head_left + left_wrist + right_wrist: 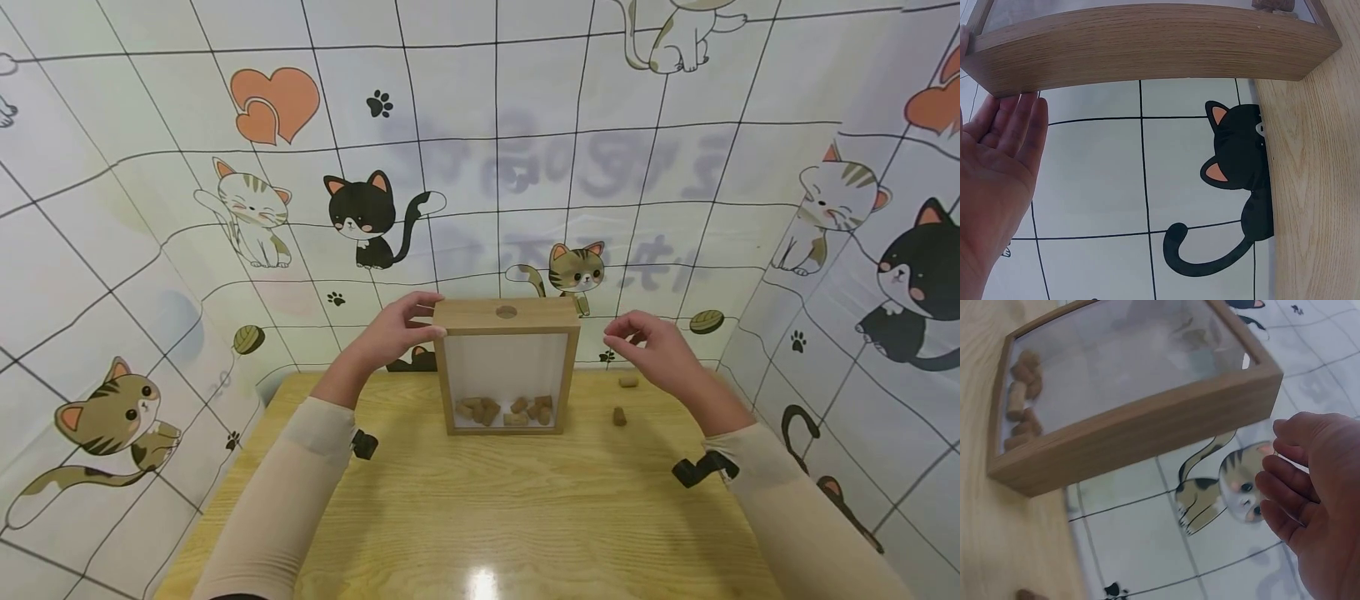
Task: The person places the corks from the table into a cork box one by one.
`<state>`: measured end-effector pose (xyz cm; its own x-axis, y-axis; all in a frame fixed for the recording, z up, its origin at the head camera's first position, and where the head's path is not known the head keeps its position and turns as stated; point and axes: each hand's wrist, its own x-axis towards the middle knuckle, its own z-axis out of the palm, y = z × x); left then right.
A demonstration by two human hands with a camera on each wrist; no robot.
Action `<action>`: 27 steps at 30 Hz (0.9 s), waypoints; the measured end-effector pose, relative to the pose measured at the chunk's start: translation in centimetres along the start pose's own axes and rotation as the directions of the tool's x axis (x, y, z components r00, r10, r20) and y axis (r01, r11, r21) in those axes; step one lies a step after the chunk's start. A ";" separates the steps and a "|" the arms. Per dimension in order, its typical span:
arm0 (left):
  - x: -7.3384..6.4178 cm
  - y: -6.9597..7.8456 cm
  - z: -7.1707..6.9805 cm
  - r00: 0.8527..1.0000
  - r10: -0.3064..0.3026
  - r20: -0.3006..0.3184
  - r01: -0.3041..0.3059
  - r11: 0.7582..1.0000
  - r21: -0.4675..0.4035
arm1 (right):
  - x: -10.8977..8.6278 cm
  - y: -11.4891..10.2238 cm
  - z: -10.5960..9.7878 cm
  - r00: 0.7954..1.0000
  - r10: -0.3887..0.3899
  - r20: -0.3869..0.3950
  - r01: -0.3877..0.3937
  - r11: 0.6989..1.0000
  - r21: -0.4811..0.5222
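Note:
A narrow wooden box [570, 367] with a clear front stands upright on the table, a round hole [507, 312] in its top. Several cork stoppers [516, 419] lie along its bottom, also seen through the pane as brown corks [1016, 400] in the right wrist view. My left hand [397, 333] grips the box's upper left corner, thumb at the front edge and fingers [1032, 131] toward the back. Right of the box, apart from it, my right hand [652, 350] hangs in the air with loosely curled fingers; nothing shows between them.
Two loose corks lie on the table right of the box: one cork [627, 382] near the back edge, another cork [618, 416] closer. Behind the wooden table [450, 517] hangs a white cat-print sheet [480, 167], which also encloses both sides.

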<state>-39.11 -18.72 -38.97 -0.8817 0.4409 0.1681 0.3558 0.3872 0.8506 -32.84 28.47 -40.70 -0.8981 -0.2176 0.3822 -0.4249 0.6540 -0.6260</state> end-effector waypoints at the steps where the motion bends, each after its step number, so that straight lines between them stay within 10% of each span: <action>1: 0.0 0.0 0.0 1.000 0.000 0.001 0.000 1.000 0.001 | -0.4 0.6 0.1 1.000 0.012 0.006 -0.012 1.000 -0.001; 27: 0.0 0.1 0.0 1.000 -0.006 -0.012 0.006 1.000 0.014 | -5.9 10.4 4.9 0.989 0.117 0.095 -0.115 0.993 -0.028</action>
<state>-39.05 -18.67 -38.93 -0.8874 0.4287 0.1695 0.3549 0.4008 0.8446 -32.56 32.97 -52.79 -0.9484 -0.2072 0.2402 -0.3155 0.6948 -0.6463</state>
